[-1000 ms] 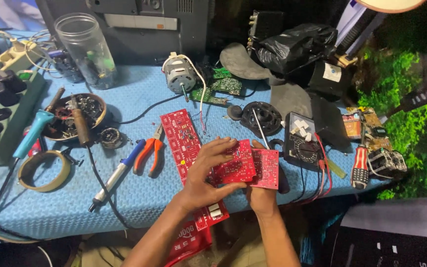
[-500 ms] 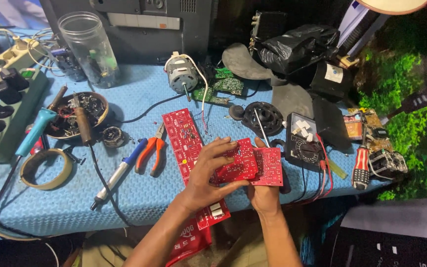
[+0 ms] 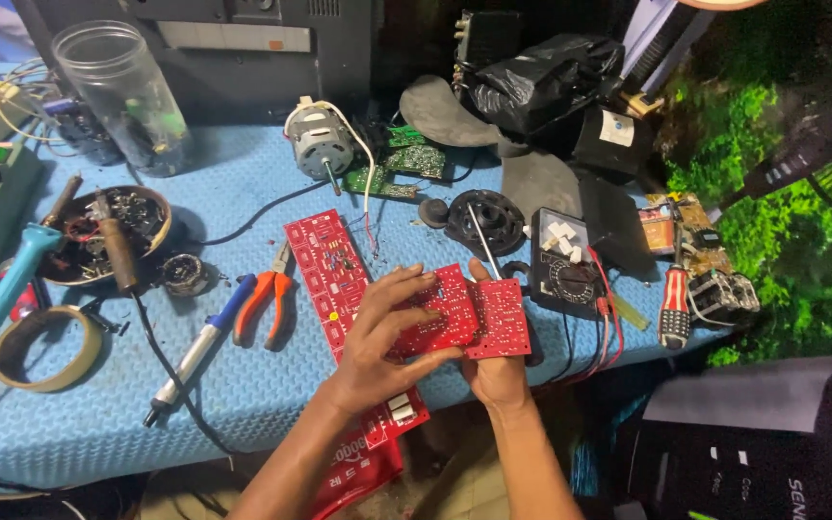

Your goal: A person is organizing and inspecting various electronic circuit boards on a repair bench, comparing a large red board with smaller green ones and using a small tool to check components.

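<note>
Both hands are holding a small red circuit board just above the near edge of the desk, which is covered in a blue cloth. The board is lying between the two hands, its long axis running roughly left to right and tilting slightly, with its flat face turned up toward the camera. The left hand is coming at it from the left, fingers spread across the board's left half and thumb tucked along the lower edge; the right hand is sitting under the right half, supporting it from below, with a thumb showing above the top edge. Neither hand is clearly nearer, since both are touching the board, though the left hand is covering more of its face. Directly beneath and to the left, a longer red circuit board is lying flat on the desk, its long axis running away from the person, and its near end is passing under the left wrist. Orange-handled pliers are resting just beside that long board, and a black multimeter is sitting near the right hand.
</note>
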